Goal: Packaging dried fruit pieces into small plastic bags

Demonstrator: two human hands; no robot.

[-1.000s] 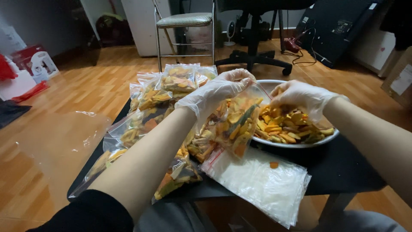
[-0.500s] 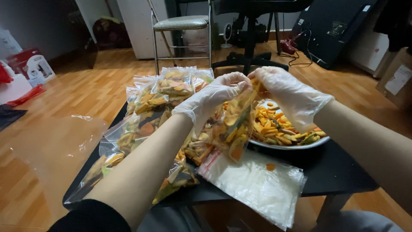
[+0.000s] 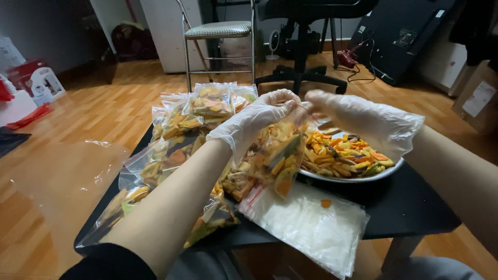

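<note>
Both gloved hands are meeting at the top edge of a clear zip bag (image 3: 277, 155) filled with mixed dried chips. The left hand (image 3: 257, 119) is pinching the bag's mouth from its side, fingers closed on the plastic, and the right hand (image 3: 358, 122) is gripping the same edge just beside it — the two are almost touching. The bag is hanging down from the fingers, its lower end resting against other packs below the left wrist.

Under the right hand and slightly beyond it, a white plate (image 3: 363, 177) is holding a heap of orange, yellow and green chips (image 3: 342, 155). Closer to the person than both hands, a stack of empty zip bags (image 3: 311, 228) is lying flat on the black table (image 3: 415, 207), one stray orange chip (image 3: 326, 203) sitting on top. Out past the left hand and along the left forearm, filled bags (image 3: 197, 111) are piling up in a row. Well beyond the hands, a metal chair (image 3: 220, 36) is standing on the wooden floor (image 3: 93, 114).
</note>
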